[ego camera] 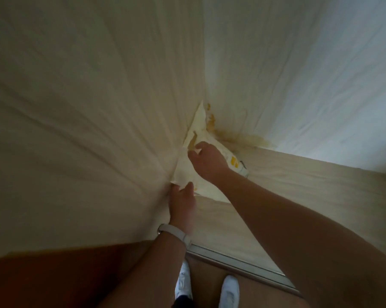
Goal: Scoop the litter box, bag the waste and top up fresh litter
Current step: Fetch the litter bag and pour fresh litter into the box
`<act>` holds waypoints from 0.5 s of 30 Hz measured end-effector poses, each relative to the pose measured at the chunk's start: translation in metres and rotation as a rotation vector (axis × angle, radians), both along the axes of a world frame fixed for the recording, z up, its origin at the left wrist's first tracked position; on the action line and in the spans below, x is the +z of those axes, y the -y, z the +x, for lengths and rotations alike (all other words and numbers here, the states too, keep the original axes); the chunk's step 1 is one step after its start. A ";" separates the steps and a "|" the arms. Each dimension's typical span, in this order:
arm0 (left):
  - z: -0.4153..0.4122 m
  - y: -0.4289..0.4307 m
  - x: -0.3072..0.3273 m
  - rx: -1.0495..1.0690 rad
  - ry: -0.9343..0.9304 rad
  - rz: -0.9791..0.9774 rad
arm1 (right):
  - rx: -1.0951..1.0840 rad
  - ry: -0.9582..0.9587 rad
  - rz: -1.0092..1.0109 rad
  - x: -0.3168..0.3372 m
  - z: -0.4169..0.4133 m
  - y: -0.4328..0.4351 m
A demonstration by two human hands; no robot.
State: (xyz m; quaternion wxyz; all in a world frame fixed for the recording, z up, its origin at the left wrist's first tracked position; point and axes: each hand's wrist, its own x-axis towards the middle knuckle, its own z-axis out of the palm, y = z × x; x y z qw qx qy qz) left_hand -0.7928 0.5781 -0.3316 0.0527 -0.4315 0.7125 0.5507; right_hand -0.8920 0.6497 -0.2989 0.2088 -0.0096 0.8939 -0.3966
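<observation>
While both hands work at the foot of the curtains, I see one bag (201,183) held between them, and it is the only container in view. It is a soft, crumpled, cream-coloured bag with yellow printed patches and a small dark mark near its right corner. Its mouth and contents are hidden from me, so I cannot tell what is inside it. The bag lies tilted where the two curtain panels meet the floor (298,185), with its upper tip pointing into the seam between them.

The left hand (182,198) pinches the bag's lower left corner, with its fingers (176,187) curled onto the edge. The right hand (206,160) comes from above and grips the upper middle of the bag, its fingers (195,152) bent over a fold. A pale wrist band (174,233) sits on the left wrist.

The left curtain (87,107) is cream and deeply pleated. The right curtain (298,74) is whiter and brighter. Just beside the bag, along the foot of the right curtain, there is a yellow-brown patch (238,136). I cannot tell what this patch is.

Count: one bag, two hands, two curtain panels, one wrist band and two white shoes, a left shoe (183,283) and a right shoe (229,292). They stand near a metal door track (238,265) set in the pale wood floor.
</observation>
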 end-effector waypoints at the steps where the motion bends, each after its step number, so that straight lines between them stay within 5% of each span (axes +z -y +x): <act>1: -0.001 -0.001 -0.001 0.010 0.002 -0.020 | -0.019 0.028 -0.040 -0.002 -0.004 0.005; 9: 0.009 -0.009 0.002 -0.303 -0.131 -0.296 | -0.096 0.214 -0.236 0.006 -0.017 0.008; 15: 0.032 -0.036 0.006 -0.391 -0.170 -0.213 | -0.105 0.394 -0.283 0.021 0.006 -0.027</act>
